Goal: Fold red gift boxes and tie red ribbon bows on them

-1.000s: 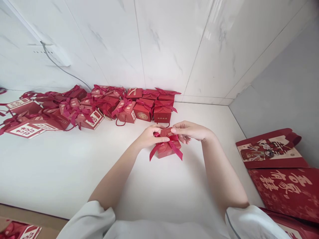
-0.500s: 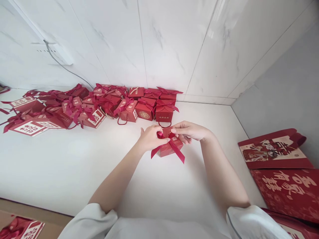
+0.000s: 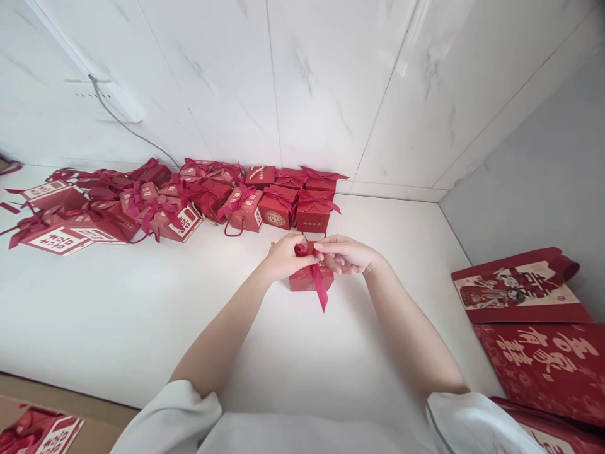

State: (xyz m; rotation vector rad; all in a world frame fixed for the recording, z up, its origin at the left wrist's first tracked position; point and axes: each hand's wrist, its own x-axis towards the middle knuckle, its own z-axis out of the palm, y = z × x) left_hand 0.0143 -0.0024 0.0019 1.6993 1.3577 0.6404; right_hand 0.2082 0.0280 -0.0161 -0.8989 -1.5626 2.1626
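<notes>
A small red gift box [image 3: 302,281] sits on the white table, under both of my hands. A dark pink ribbon [image 3: 320,291] lies over its top, and one tail hangs down the near side. My left hand [image 3: 287,257] is closed on the ribbon at the box's left, with a loop showing between thumb and fingers. From the right, my right hand [image 3: 347,254] pinches the ribbon near the middle of the top, thumb and forefinger together. The fingertips of both hands nearly meet. The knot itself is hidden behind them.
Behind stand several red boxes with bows [image 3: 278,208], running left into a looser pile [image 3: 113,214]. Red gift bags [image 3: 539,359] lie along the right edge. A grey cable [image 3: 127,129] hangs down the marbled wall. A cardboard carton [image 3: 101,413] holds more red boxes at lower left.
My right hand has moved left, closer to my left hand. The box has turned slightly, and only one ribbon tail shows in front where two hung before.
</notes>
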